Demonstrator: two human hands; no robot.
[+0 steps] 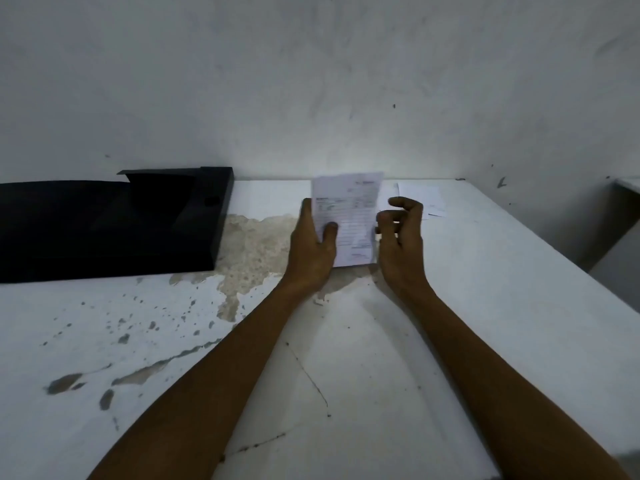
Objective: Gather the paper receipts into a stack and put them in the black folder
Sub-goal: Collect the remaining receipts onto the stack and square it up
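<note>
I see the white, stained surface [485, 306] under both hands. The black folder [104, 230] lies open, well to the left of the left hand [311, 251]. The left hand grips the receipts [349, 216] upright, thumb on the printed face. The right hand [401, 244] sits just beside their right edge, fingers curled and loose. More loose papers [424, 197] lie beyond the right hand.

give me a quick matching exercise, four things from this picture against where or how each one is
Things:
1. black folder
2. held receipt
3. loose receipts
4. right hand

States:
A. flat on the table near the wall, behind the right hand
B. fingers curled beside the paper's right edge
C. upright in the left hand's grip
D. open at the table's far left

Pairs: 1-D, 2-C, 3-A, 4-B
</note>
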